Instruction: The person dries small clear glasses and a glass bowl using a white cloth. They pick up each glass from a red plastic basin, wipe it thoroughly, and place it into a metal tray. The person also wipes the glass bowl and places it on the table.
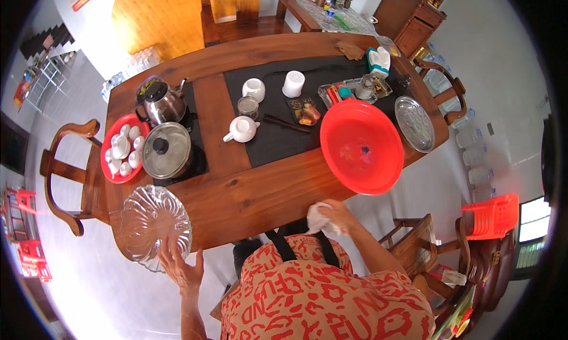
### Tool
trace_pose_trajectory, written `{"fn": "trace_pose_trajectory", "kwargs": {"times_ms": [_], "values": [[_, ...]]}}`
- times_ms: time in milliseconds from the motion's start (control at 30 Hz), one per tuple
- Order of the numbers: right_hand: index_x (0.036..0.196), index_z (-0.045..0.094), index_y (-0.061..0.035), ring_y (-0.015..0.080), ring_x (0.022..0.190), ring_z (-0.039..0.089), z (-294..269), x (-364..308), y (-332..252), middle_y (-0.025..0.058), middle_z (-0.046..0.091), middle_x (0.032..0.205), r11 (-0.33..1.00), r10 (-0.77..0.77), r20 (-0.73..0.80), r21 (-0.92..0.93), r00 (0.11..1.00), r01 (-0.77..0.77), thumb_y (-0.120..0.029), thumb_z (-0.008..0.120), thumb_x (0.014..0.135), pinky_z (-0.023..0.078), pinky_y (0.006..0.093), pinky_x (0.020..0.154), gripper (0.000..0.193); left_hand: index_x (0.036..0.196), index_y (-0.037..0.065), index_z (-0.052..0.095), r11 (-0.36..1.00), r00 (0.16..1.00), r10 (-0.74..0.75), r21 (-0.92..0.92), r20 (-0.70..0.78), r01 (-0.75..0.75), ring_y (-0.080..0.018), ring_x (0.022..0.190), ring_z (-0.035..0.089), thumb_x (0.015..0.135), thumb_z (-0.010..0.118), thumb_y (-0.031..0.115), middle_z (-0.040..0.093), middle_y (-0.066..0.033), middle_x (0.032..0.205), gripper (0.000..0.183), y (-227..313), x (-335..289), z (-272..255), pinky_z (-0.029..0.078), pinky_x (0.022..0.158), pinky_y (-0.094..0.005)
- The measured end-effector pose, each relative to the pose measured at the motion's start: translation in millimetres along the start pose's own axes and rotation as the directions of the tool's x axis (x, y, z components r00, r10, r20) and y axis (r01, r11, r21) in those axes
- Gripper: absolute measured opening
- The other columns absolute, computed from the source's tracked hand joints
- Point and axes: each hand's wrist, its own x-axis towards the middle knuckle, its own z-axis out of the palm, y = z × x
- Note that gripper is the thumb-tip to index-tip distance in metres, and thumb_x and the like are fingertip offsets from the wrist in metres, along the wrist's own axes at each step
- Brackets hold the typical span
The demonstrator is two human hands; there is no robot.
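Note:
My left hand [182, 268] has its fingers spread at the near rim of a clear, fluted glass bowl [155, 213]. Whether the fingertips touch the glass, I cannot tell. The bowl sits at the near left corner of the wooden table [248, 204]. By the table's front edge, my right hand [340, 216] is closed on a crumpled white cloth [318, 220]. Just beyond that hand stands a large red plastic basin [362, 177] with a dark spot on its bottom.
A red tray [111, 173] of white teacups, a steel kettle [165, 106] and a lidded pot [167, 151] stand at the left. A white teapot [242, 129], a white cup [293, 84] and a glass dish [414, 124] lie farther in. Wooden chairs [74, 171] flank the table.

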Motion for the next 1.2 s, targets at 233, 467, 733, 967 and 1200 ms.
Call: {"fn": "trace_pose_trajectory", "kwargs": {"times_ms": [233,467,733,967,1200], "values": [[0.103,0.058,-0.0011,0.0165,0.066,0.058,-171.5,-47.6,23.7,0.0073,0.062,0.083,0.966,0.112,-0.573,0.254,0.812,0.046,-0.020,0.059,0.085,0.047,0.0298,0.050,0.026,0.109,0.004,0.060,0.935,0.966,0.255,-0.264,0.036,-0.237,-0.0348,0.101,0.054,0.072,0.067,0.001,0.054,-0.0163,0.115,0.038,75.4,58.0,35.6,0.047,0.083,-0.0412],[0.100,0.057,0.0015,0.0150,0.049,0.051,-215.7,8.2,42.2,0.0083,0.056,0.066,0.818,-0.170,-0.911,0.083,0.377,0.570,-0.029,0.059,0.083,0.041,0.0300,0.040,0.035,0.123,0.006,0.052,0.742,0.732,0.192,-0.585,0.654,0.328,-0.0243,0.101,0.059,0.082,0.069,0.016,0.054,-0.0124,0.118,0.045,207.0,126.3,118.5,0.053,0.071,-0.0302],[0.113,0.057,0.0024,0.0140,0.069,0.060,-245.5,12.5,-1.6,0.0095,0.064,0.082,0.953,-0.119,-0.589,0.157,0.799,0.257,-0.031,0.065,0.082,0.049,0.0293,0.052,0.046,0.127,0.003,0.048,0.339,0.308,0.127,-0.333,0.943,0.880,-0.0231,0.103,0.060,0.085,0.066,0.021,0.057,-0.0118,0.119,0.049,324.3,141.6,192.6,0.055,0.072,-0.0360],[0.114,0.058,0.0046,0.0196,0.088,0.061,-239.1,24.1,8.0,0.0124,0.065,0.100,0.949,-0.173,-0.491,0.148,0.854,0.277,-0.024,0.061,0.080,0.049,0.0332,0.079,0.044,0.115,0.000,0.056,0.054,0.362,0.147,-0.373,0.920,0.926,-0.0207,0.087,0.065,0.080,0.059,-0.003,0.065,-0.0100,0.107,0.035,312.1,109.7,240.2,0.056,0.075,-0.0357],[0.110,0.058,0.0066,0.0210,0.087,0.060,-204.8,20.7,0.5,0.0118,0.065,0.096,0.904,-0.363,-0.494,0.019,0.790,0.427,-0.018,0.055,0.074,0.047,0.0339,0.078,0.043,0.112,0.001,0.057,-0.020,0.297,-0.013,-0.298,0.955,0.954,-0.0198,0.080,0.066,0.078,0.056,-0.008,0.066,-0.0096,0.099,0.035,291.3,99.2,199.0,0.056,0.067,-0.0326]]}}
